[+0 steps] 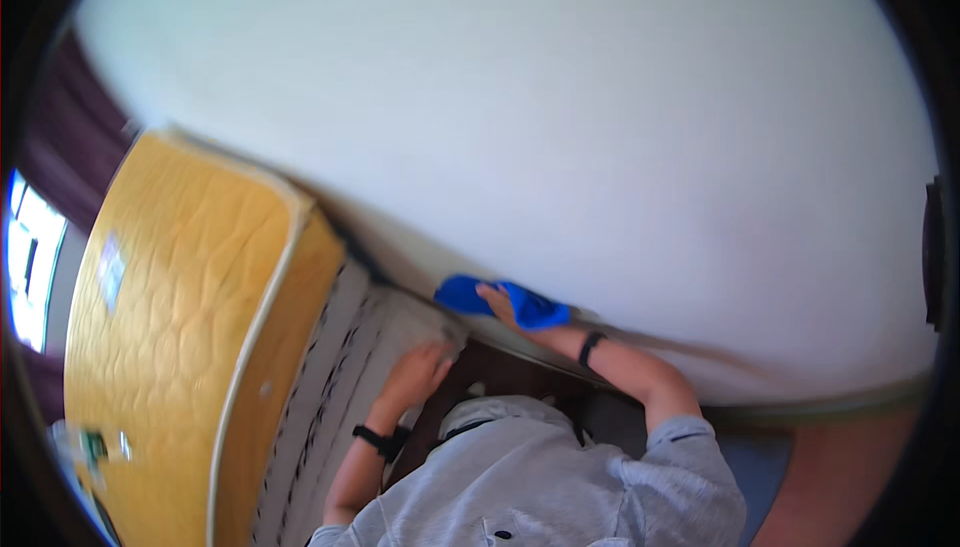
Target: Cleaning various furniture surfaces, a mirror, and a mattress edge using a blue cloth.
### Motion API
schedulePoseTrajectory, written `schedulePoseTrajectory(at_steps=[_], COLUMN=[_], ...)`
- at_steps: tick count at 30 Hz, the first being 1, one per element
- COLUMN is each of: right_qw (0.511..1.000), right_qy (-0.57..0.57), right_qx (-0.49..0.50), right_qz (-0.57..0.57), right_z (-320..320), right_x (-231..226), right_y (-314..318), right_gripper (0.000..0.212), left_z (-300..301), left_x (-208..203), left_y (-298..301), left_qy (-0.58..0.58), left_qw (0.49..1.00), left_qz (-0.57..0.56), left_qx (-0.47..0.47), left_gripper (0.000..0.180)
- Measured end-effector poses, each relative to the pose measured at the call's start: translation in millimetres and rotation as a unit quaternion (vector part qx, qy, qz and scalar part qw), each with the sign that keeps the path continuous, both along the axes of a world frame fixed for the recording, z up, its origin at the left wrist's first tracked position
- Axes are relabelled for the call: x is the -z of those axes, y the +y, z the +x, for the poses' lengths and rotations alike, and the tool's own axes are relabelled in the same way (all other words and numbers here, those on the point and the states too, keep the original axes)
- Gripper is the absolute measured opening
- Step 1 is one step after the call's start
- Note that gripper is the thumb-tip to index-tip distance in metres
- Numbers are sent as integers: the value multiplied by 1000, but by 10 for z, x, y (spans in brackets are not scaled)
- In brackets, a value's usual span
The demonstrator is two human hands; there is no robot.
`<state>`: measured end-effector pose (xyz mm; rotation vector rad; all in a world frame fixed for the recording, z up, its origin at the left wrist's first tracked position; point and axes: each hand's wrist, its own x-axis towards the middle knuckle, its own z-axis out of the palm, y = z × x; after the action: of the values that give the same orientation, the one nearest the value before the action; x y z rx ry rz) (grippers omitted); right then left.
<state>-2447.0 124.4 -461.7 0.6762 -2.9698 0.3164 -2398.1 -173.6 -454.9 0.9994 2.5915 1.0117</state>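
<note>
My right hand [505, 309] presses a blue cloth [541, 309] against the low part of the white wall [600, 167]. The cloth bunches around the fingers and partly covers them. My left hand [418, 375] rests on the near corner of a pale, striped bed base [385, 322], fingers laid over its top and holding nothing. Both wrists carry dark bands. My arms reach forward from a grey top, with the body leaning down close to the wall.
On the left a yellow quilted mattress [185, 317] stands tilted over the bed base. Dark purple curtains [70, 132] hang beside a bright window [35, 257]. Reddish-brown floor [840, 472] shows at the lower right. A dark object [933, 252] sits at the right rim.
</note>
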Motion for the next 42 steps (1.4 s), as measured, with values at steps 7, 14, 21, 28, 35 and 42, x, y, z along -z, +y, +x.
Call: schedulePoseTrajectory(at_steps=[7,14,21,28,35,42], right_qw=[894,547,399,461,409,264], right_qy=[341,508,529,573,561,500], right_qx=[156,666,735,675,718,746], right_qz=[244,1,-145,55,-45,-352], right_z=[2233,3647,5056,5480,5903,5868], right_x=[-438,-529,-629,-1430,19,1577], right_y=[1971,3728,5604,6240,6648,6800], right_gripper=[24,48,49,48,51,42], left_z=[249,855,1345,1793,2052,2112], left_x=[-90,-847,-1178,-1440,-1275,-1144], left_y=[1213,2800,3536,3736,3982,4147], left_qy=[-33,201,313,341,292,212], left_qw=[884,823,839,873,893,897], left_qz=[-129,31,40,-29,-119,-147], left_qx=[449,530,444,348,322,358], left_gripper=[36,31,54,44,49,52])
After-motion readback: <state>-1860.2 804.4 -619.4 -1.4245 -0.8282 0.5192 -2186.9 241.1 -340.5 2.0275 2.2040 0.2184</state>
